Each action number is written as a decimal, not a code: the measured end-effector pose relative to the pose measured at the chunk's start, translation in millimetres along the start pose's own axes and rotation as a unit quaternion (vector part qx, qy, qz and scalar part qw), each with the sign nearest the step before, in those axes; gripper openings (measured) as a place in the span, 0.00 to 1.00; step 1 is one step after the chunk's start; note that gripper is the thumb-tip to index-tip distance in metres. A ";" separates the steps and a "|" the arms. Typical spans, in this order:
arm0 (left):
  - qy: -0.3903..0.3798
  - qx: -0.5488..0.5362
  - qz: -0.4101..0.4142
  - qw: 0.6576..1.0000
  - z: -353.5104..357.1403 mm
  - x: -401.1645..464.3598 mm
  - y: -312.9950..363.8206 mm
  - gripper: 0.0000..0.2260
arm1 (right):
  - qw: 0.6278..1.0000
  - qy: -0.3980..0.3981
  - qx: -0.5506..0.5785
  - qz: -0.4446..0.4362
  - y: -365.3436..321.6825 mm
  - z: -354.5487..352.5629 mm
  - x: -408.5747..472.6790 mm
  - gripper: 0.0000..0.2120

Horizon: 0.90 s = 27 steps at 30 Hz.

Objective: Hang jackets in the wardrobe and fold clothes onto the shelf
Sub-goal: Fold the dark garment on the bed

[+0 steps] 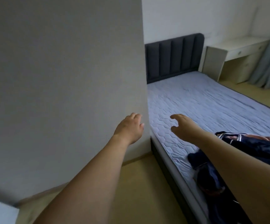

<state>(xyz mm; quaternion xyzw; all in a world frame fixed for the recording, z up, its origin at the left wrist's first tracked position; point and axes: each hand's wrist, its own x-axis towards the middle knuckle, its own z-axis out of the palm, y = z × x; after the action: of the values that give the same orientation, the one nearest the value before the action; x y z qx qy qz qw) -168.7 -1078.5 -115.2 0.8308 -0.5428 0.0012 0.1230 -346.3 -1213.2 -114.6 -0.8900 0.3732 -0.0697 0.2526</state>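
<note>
While both hands reach out empty | left hand (128, 128), right hand (182, 126) loosely open | clothes (247, 152) on bed (203, 101)

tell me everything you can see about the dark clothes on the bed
The dark clothes lie in a crumpled, unfolded heap on the near right part of the mattress, spilling over its edge toward the floor. The fabric looks navy, soft and thin, with white striped trim near the top and an orange-red patch showing. The person's right forearm crosses in front and hides part of the heap; neither hand touches it. How many garments there are cannot be told.
</note>
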 end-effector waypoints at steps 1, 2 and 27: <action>-0.007 -0.002 0.008 1.000 11.1 14.8 26.2 0.21 | 1.000 0.002 0.003 0.013 30.0 -13.6 0.3 0.25; -0.008 -0.008 0.011 1.000 22.1 29.2 51.9 0.21 | 1.000 0.003 0.007 0.024 60.7 -26.6 0.6 0.25; -0.158 -0.154 -0.128 0.967 313.9 280.2 492.8 0.17 | 0.986 -0.074 0.037 0.147 634.0 -227.3 84.2 0.17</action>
<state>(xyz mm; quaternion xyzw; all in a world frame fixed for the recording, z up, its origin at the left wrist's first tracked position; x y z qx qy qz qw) -539.6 -1583.1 -281.6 0.8544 -0.4377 -0.2290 0.1610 -756.3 -1738.9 -242.0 -0.8181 0.4776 0.0203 0.3196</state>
